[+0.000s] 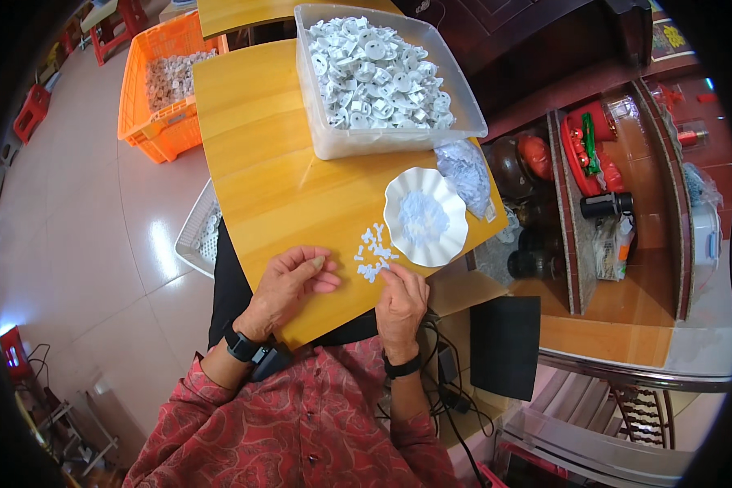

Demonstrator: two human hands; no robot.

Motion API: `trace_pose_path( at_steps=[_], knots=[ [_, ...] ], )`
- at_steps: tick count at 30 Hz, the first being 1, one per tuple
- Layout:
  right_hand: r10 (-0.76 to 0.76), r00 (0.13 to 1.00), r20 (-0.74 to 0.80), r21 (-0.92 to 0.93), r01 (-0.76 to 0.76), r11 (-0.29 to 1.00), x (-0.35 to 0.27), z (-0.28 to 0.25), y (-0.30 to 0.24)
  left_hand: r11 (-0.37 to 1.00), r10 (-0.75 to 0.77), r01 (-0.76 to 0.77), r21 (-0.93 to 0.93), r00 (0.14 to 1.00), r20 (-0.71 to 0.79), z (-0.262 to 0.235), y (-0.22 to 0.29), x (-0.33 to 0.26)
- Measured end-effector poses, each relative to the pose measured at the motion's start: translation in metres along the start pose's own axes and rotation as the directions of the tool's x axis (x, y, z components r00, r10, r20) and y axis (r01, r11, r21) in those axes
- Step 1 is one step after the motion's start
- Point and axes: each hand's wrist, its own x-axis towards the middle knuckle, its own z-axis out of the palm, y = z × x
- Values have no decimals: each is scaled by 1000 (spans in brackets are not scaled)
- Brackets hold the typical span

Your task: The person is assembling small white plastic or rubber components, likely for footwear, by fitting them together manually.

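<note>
Small white plastic pieces (374, 254), irregular, scattered at frame centre on glossy yellow wooden table (260, 146), beside scalloped white dish (427, 215). Right hand (401, 301) palm-down, fingertips narrow, touching pieces. Left hand (289, 286) loosely curled, thumb pinched to forefinger; held item indiscernible. Clear tub (382, 73), upper centre, heaped with white round parts.

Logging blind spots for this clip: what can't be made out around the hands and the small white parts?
- Head view: the small white pieces are too small to tell their shape.
- Right hand: its fingertips curl under, so any piece pinched is hidden.
- Left hand: whatever lies under the palm is covered.
- White scalloped dish: its pale contents blur together.
- White basket: the table hides most of it.
</note>
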Motion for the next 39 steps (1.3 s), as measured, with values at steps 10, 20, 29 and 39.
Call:
trace_pose_path(
  at_steps=[10,20,29,39],
  knots=[
    [-14,999,33,-38,15,999,-1,-1,4,999,8,-7,48,1000,-23,0,2,-1],
    [-23,995,101,-85,32,996,-2,1,-4,999,6,-6,44,1000,-3,-2,1,-2],
    [-46,998,52,-58,49,997,-9,-8,1,997,2,-2,73,1000,-2,1,3,-5],
    [-22,986,167,-69,34,997,-2,-8,0,960,57,-47,276,998,-26,5,24,-1]
  ],
)
